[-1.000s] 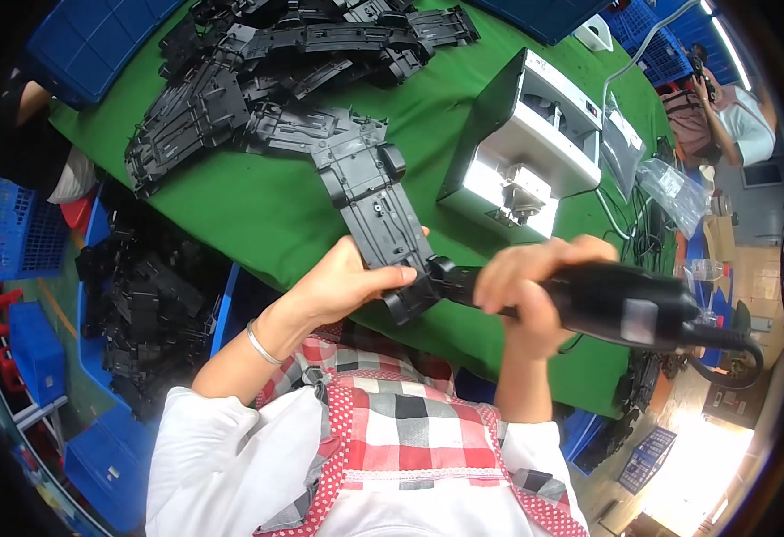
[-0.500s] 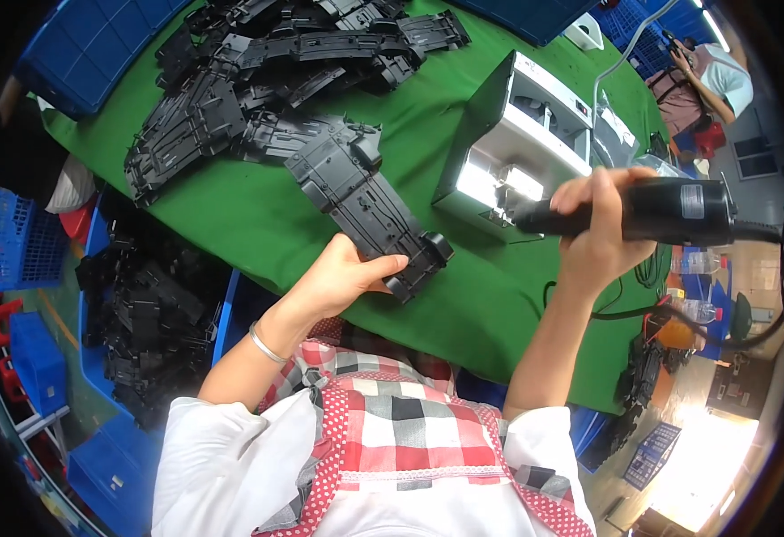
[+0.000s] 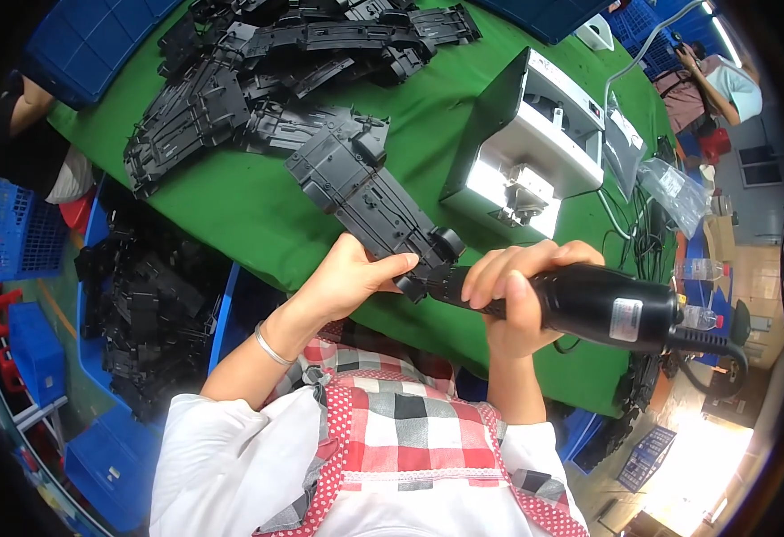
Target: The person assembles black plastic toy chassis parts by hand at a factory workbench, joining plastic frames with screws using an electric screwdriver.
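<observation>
**Screwdriver tip meets the black plastic part**

The left hand (image 3: 352, 277) grips the near end of a long black plastic part (image 3: 365, 192), which lies slantwise on the green desk (image 3: 231, 206). The right hand (image 3: 513, 300) is clenched around a black electric screwdriver (image 3: 589, 304) (corded at its rear), its tip touching the part's near end. A heap of similar black parts (image 3: 258, 72) lies farther back, beside a grey box-shaped machine (image 3: 522, 143).

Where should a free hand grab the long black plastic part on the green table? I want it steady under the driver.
Hold the long black plastic part at its narrow near end, from the left, as the left hand does. The electric screwdriver in the right hand meets that end from the right.
</observation>
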{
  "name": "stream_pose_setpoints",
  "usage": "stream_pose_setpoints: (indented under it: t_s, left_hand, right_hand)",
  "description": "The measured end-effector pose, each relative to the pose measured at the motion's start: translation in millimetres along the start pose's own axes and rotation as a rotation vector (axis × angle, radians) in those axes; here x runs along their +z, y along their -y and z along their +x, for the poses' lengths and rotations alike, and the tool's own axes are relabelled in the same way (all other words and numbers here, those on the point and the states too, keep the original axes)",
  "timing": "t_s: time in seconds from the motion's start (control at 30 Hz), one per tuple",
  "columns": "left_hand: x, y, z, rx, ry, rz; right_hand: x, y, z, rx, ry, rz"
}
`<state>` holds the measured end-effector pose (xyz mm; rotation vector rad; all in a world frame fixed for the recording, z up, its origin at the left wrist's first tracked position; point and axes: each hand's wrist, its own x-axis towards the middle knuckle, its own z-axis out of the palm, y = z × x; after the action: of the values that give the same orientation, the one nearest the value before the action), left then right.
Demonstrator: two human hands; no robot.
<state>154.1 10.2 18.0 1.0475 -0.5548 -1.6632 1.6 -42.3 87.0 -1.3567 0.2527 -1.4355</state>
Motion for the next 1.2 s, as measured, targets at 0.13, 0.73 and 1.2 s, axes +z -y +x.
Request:
stream_pose_setpoints:
  t_s: [0.13, 0.73, 1.2]
  left_hand:
    - [2.6, 5.1, -3.7, 0.021, -0.058, -0.006]
    - [85.2, 90.7, -12.4, 0.640, 0.652, 0.774]
    - [38.4, -81.8, 61.1, 1.186, -0.156, 1.023]
  right_hand:
    - [5.2, -2.9, -5.9, -0.024, 0.114, -0.071]
    - [-53.7, 126.2, -88.5, 0.533, -0.215, -0.807]
    - [-129.9, 246.7, -192.2, 0.625, -1.026, -1.249]
